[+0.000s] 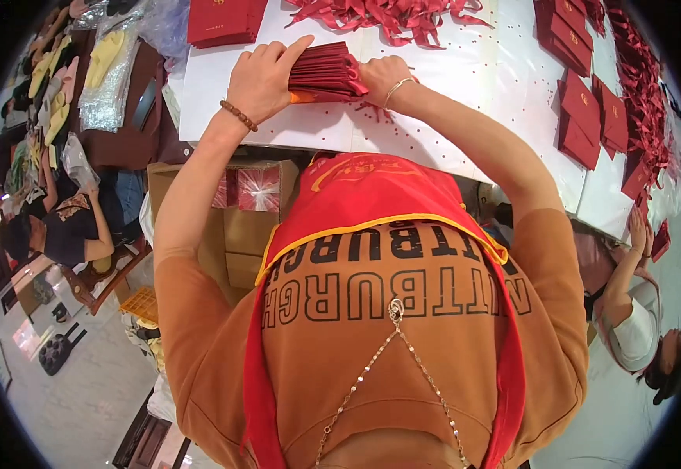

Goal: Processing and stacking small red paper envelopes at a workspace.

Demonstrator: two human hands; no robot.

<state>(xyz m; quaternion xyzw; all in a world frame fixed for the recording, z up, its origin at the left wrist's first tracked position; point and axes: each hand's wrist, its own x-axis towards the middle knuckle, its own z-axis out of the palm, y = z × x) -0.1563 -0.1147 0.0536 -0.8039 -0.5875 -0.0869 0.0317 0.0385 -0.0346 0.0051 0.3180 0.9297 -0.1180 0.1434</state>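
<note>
A thick stack of flat dark red paper bags [321, 69] is held edge-up over the near part of the white table [450, 125]. My left hand [266, 82] is closed round its left end, the thumb lying along the top. An orange bit shows under the stack beside that hand. At the right end, my right hand [386, 78] is curled shut against the bags. Whatever lies inside its fingers is hidden. Short red ribbon ends [379, 113] lie just below this hand.
Beyond my hands are a pile of red bags [227, 19] and a heap of red ribbons [391, 17]. More red bags [579, 117] lie on the right, beside further ribbons. Small red dots litter the tabletop. An open cardboard box [235, 234] stands below its edge. Other people sit at both sides.
</note>
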